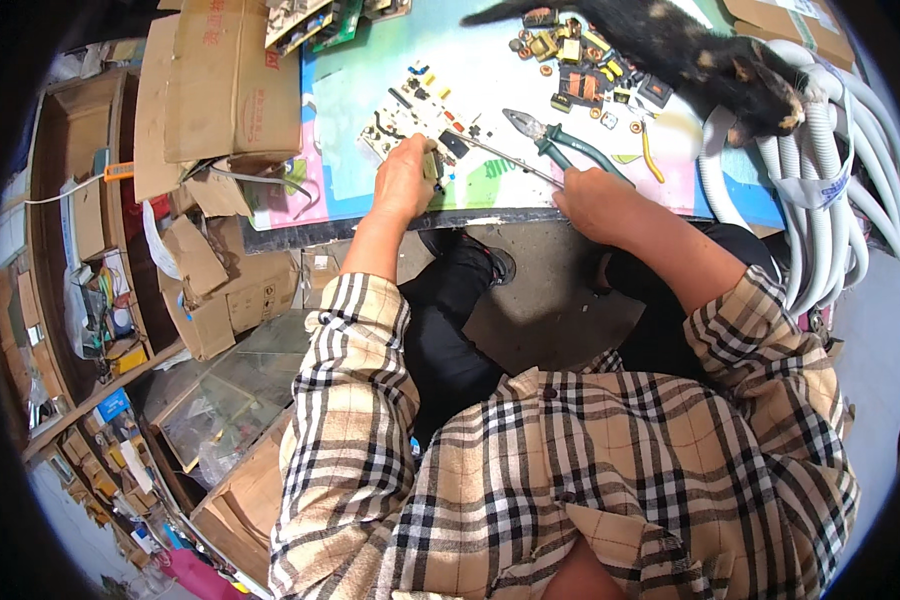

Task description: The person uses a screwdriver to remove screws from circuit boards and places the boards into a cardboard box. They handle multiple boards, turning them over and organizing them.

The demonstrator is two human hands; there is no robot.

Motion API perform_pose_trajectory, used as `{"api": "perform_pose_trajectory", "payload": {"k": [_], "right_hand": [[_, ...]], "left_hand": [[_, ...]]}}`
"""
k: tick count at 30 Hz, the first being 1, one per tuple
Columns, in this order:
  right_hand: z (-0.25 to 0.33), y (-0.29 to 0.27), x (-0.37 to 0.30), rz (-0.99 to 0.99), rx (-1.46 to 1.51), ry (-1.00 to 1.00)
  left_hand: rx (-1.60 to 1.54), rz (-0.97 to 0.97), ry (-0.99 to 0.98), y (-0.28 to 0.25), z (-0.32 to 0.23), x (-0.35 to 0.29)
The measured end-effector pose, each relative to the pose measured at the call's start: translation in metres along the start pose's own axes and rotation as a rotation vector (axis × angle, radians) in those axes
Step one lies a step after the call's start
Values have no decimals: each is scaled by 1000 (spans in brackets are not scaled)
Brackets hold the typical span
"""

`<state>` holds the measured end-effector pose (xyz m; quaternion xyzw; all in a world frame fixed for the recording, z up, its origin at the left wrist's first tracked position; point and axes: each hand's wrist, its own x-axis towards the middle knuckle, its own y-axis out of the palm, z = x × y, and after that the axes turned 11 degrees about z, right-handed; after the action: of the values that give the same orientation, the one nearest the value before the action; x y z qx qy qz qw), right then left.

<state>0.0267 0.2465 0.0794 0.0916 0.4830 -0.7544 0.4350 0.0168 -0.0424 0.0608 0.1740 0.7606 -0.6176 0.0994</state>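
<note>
My left hand [405, 182] grips the near edge of a pale circuit board [410, 108] lying on the table, its fingers closed around a part there. The board carries several small components, among them a dark block [454, 147]. My right hand [602, 206] is closed on a screwdriver [510, 160]; its long thin metal shaft points left and its tip is at the board's right side. The handle is hidden in my palm. Beside the shaft lie combination pliers [560, 140] with dark green handles. A slim yellow-handled tool [652, 158] rests farther right.
Loose coils, transformers and other electronic parts [582, 80] are heaped at the back. A dark cat [680, 50] stretches across the far right, near coiled white corrugated hose [820, 190]. Cardboard boxes [220, 90] and more circuit boards [320, 20] crowd the left; shelves [90, 220] stand beyond.
</note>
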Motion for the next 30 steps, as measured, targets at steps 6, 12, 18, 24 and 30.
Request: {"api": "perform_pose_trajectory", "payload": {"k": [6,12,18,24,30], "right_hand": [[7,-6,-4,138,202,8],[13,-12,-3,-71,253,-40],[-2,-37,13,-323,138,166],[-12,-46,20,-326,128,246],[-1,-20,28,-173,179,143]], "left_hand": [[-133,70,-103,-1,1,-1],[-104,47,-107,1,1,-4],[-72,50,-111,-9,-12,-6],[-68,49,-67,-4,-15,-1],[-158,30,-173,4,-9,7]]}}
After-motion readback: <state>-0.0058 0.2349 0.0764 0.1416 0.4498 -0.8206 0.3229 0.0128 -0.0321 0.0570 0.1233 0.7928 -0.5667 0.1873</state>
